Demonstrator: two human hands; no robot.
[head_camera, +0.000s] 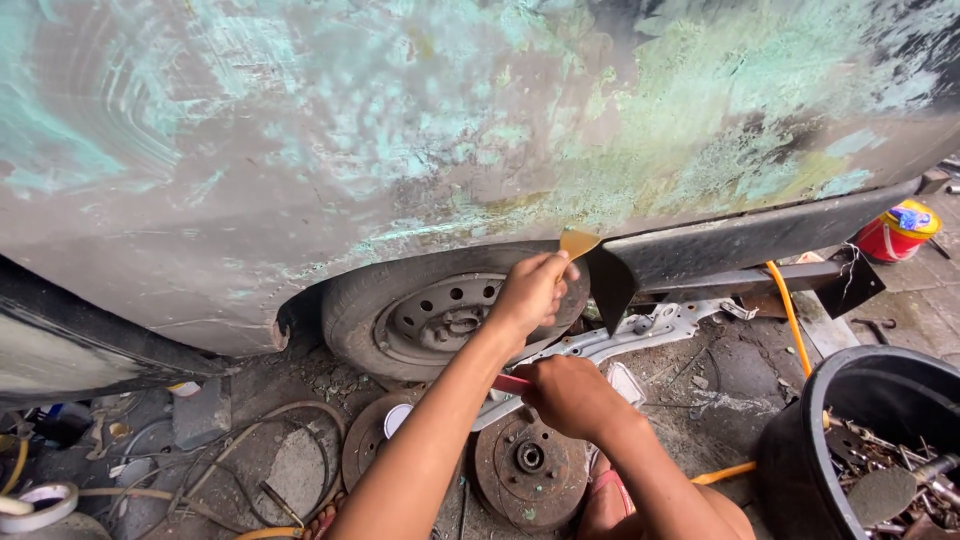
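My left hand (530, 292) reaches up and holds a small yellow spreader (578, 242) against the lower edge of a car body panel (400, 130). The panel is grey, with patches of green and yellowish filler. The spreader's blade touches the panel just above the wheel (430, 315), at the rear of the wheel arch. My right hand (568, 395) sits lower, closed around a thin red-handled object (508, 382); its far end is hidden behind my left forearm.
A black sill trim (740, 245) runs right from the spreader. Rusty brake discs (530, 460) lie on the ground below my hands. A black bucket (880, 400) of metal parts stands at the lower right. An orange hose (790, 315), a red tub (897, 232) and a tape roll (40, 505) lie around.
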